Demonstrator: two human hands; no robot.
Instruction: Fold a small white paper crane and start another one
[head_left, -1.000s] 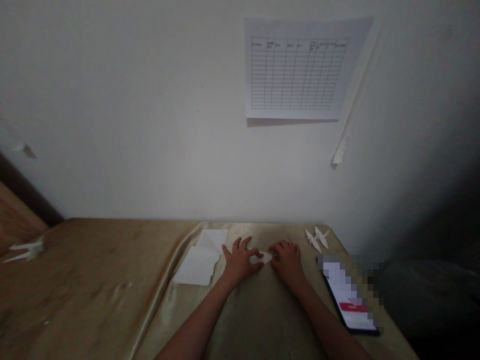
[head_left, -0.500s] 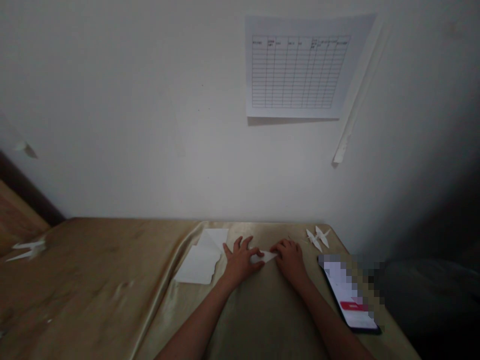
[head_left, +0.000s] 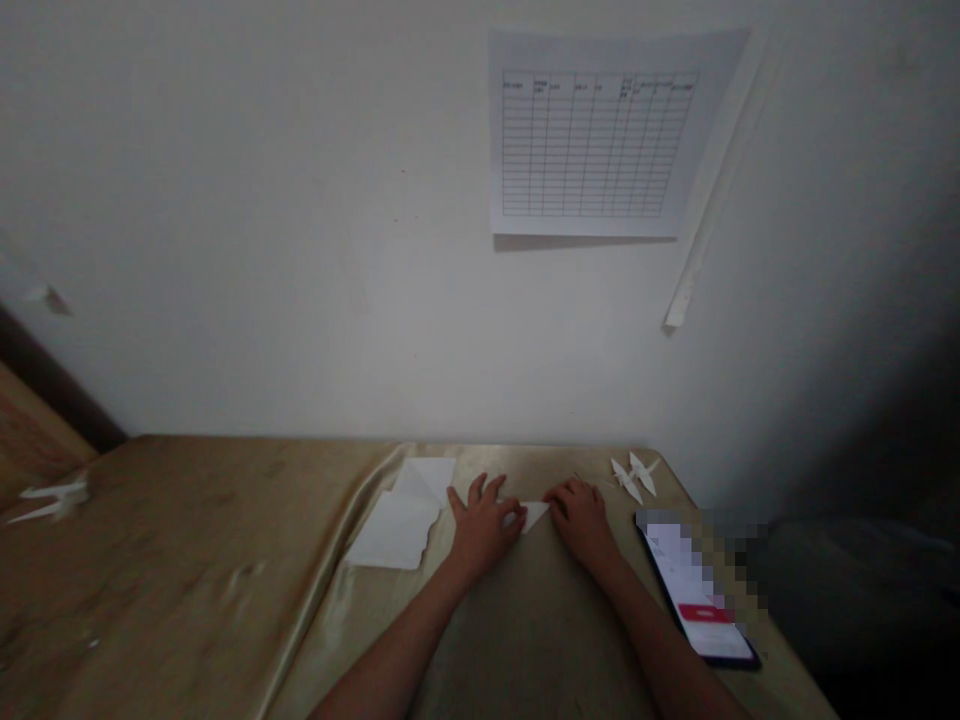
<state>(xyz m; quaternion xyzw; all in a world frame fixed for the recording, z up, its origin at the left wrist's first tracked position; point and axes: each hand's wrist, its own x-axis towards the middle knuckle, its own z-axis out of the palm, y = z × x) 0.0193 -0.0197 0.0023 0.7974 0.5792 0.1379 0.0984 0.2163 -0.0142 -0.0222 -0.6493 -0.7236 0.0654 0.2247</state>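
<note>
A small folded piece of white paper (head_left: 534,514) with a pointed right end lies on the cloth between my hands. My left hand (head_left: 484,522) pinches its left part between thumb and index finger, the other fingers spread. At its right tip, the fingertips of my right hand (head_left: 581,514) are closed on the paper. Part of the piece is hidden under my fingers. Just left of my left hand lie white paper sheets (head_left: 396,528), one partly over another. Two folded white paper shapes (head_left: 634,476) with pointed ends rest beyond my right hand.
A phone (head_left: 694,590) with a lit screen lies near the right edge of the cloth-covered table (head_left: 202,560). Another folded white paper shape (head_left: 56,500) is at the far left. A printed table sheet (head_left: 596,150) hangs on the wall behind.
The fingers of my left hand have shifted slightly on the folded paper, the thumb and index drawing closer together. My right hand stays at the paper's tip.
</note>
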